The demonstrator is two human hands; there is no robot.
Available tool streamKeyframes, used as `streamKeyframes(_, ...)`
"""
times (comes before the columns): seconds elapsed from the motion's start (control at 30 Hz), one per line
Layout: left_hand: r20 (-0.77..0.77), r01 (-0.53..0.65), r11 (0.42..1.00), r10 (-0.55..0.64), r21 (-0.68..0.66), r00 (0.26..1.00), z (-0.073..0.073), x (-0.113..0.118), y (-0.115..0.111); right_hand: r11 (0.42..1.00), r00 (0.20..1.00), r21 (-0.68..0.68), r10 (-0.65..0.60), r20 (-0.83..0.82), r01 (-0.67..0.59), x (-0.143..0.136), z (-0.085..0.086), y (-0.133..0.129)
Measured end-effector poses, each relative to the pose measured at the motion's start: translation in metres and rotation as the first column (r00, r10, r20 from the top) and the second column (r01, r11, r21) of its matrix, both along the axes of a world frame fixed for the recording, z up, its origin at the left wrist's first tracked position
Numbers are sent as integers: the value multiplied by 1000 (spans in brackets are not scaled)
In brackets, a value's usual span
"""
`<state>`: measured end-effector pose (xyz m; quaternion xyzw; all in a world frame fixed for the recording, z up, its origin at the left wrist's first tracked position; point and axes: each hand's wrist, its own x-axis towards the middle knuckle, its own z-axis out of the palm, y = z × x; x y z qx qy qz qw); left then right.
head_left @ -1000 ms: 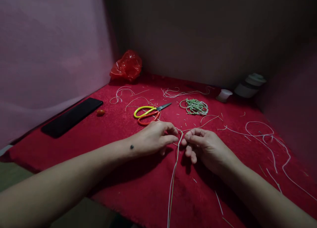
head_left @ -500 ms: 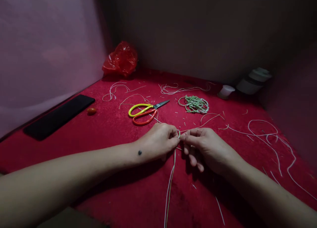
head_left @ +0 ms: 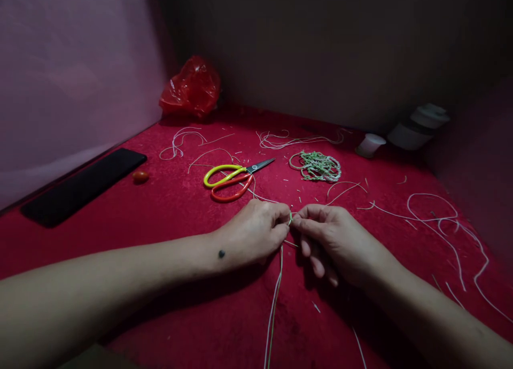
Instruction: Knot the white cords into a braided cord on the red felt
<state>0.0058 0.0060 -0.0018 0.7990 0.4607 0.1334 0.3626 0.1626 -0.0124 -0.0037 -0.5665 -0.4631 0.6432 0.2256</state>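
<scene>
Between my two hands is a small piece of green and white cord (head_left: 290, 217). My left hand (head_left: 260, 227) is closed, pinching it between thumb and forefinger. From the right, my right hand (head_left: 331, 230) pinches the same cord with thumb and forefinger, its other fingers loosely curled below. Two long cord ends (head_left: 274, 310), one white and one greenish, hang down from my left hand toward the near edge. Scissors (head_left: 232, 181) with a yellow and a red handle lie just beyond my left hand. Past my right hand sits a bundle of braided green and white cord (head_left: 316, 167).
Loose threads (head_left: 436, 214) and short clippings lie over the red cloth (head_left: 176, 214). A black flat slab (head_left: 86, 184) and a small orange-red oval item (head_left: 140, 176) are at left. Behind are a red plastic bag (head_left: 192, 88), a white spool (head_left: 371, 144) and a white-lidded container (head_left: 419, 125).
The view has shifted slightly, so the surroundings sit a little farther out. Both hands keep their pinch on the cord, with only a slight shift of the right hand's lower fingers.
</scene>
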Motion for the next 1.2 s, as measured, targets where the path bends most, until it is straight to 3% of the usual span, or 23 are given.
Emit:
streamKeyframes(0.4, 52, 6, 1000, -6, 4, 999, -1, 0, 0, 984, 968, 179, -40, 247, -5, -9, 4, -3)
streamKeyframes(1.2, 76, 21, 999, -24, 44, 997, -6, -6, -4, 994, 989, 93, -62, 132, 50, -7, 5, -1)
